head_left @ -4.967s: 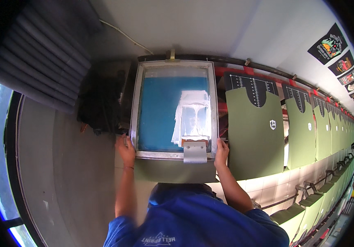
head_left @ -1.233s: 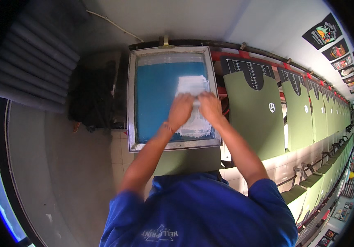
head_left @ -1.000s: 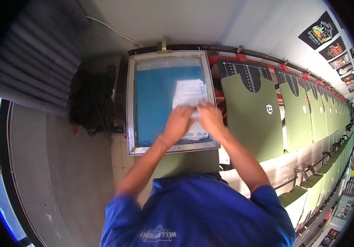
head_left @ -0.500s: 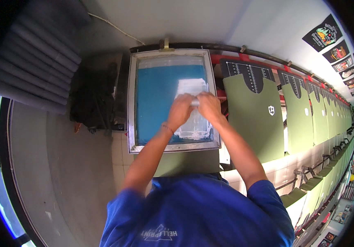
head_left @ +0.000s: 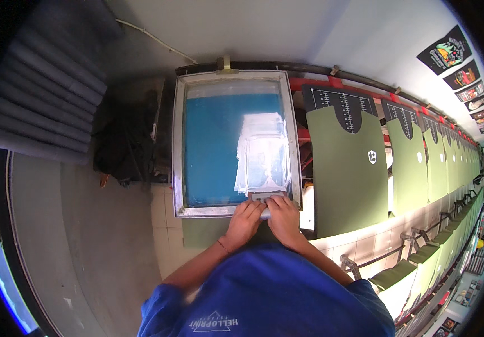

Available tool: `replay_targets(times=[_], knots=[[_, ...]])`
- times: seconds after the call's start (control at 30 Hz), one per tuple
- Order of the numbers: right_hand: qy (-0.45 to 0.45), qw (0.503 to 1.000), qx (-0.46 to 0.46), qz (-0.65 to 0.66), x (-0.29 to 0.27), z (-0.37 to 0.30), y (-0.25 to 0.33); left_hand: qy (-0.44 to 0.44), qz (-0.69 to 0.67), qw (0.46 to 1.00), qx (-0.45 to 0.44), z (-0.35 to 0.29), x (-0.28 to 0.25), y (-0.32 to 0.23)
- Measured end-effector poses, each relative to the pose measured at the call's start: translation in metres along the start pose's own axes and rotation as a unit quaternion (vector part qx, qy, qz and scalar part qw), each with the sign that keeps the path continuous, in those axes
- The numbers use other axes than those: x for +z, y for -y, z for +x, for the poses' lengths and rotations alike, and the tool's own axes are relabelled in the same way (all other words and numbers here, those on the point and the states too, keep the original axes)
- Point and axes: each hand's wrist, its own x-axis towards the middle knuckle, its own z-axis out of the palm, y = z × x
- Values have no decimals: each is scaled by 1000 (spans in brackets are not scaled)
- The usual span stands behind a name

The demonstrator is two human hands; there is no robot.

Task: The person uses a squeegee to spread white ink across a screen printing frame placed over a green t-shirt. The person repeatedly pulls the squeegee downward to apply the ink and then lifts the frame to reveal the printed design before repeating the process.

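Note:
A screen-printing screen in a metal frame (head_left: pixel 179 151) lies before me, its mesh (head_left: pixel 211 151) blue. White ink (head_left: pixel 261 149) is smeared over the right part of the mesh. Both hands grip a squeegee (head_left: pixel 268 196) at the near right end of the screen, its blade at the bottom of the ink. My left hand (head_left: pixel 245 222) curls round its left side and my right hand (head_left: pixel 283 216) round its right side, close together. Under the near edge of the screen shows green fabric (head_left: pixel 202 231).
Rightward runs a row of green shirt pieces (head_left: pixel 349 180) with small white emblems, laid on black boards (head_left: pixel 337 101) with ruler marks. A dark rail (head_left: pixel 309 68) passes behind them. Dark cloth (head_left: pixel 121 146) hangs left of the screen, near a grey curtain (head_left: pixel 45 95).
Both hands have drawn the squeegee toward me, from the middle of the screen to its near edge. A white ink layer now shows where the hands were.

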Motion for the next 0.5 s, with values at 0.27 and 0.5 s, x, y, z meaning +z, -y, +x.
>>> replay_targets(times=[0.27,0.5], knots=[[-41,998,-29,-35,3,110,-38,-62,-39,997,36,99,-6,59],[32,997,-17,-70,-20,184,-61,10,-38,999,-17,172,-35,72]])
